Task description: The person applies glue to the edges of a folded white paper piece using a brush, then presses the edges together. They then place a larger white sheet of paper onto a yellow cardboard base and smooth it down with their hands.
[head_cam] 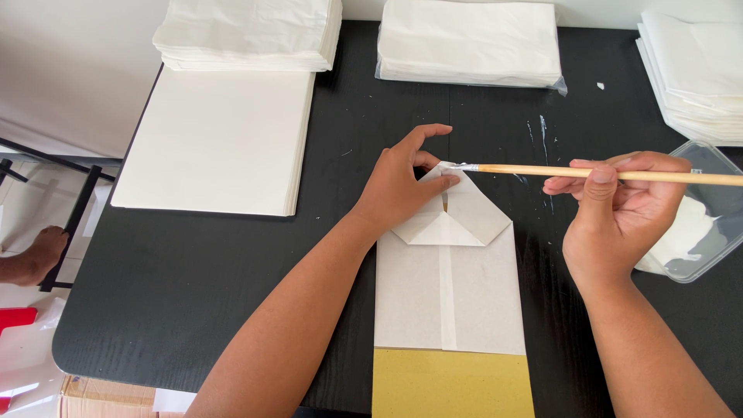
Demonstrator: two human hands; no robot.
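Nearest the camera lies a yellow sheet (452, 383) at the near edge of the black surface (232, 271), under the lower end of a pale paper bag (449, 298) that lies flat between the person's forearms. At the bag's far end the folded bottom flaps (457, 217) form a pointed shape.

Left hand (398, 190): fingers spread and pressed down on the left flap, apparently to keep the fold flat and steady.

Right hand (619, 205): fingers pinch a thin wooden brush (604, 174), held level. Its wet tip (463, 166) touches the top flap beside the left fingertips, so the paste appears to go on exactly at the fold.

Surroundings: a clear plastic tub (708, 224) holding white paste sits just beside the right hand, within easy reach. White streaks (542, 131) mark the surface beyond the bag. A stack of large white sheets (220, 139) lies at the left; piles of folded white bags (251, 31) line the far edge, one of them wrapped in clear plastic (468, 42), with another pile at the right (693, 70). Nothing obstructs the brush. Another person's hand (39, 251) shows at the left, off the surface.
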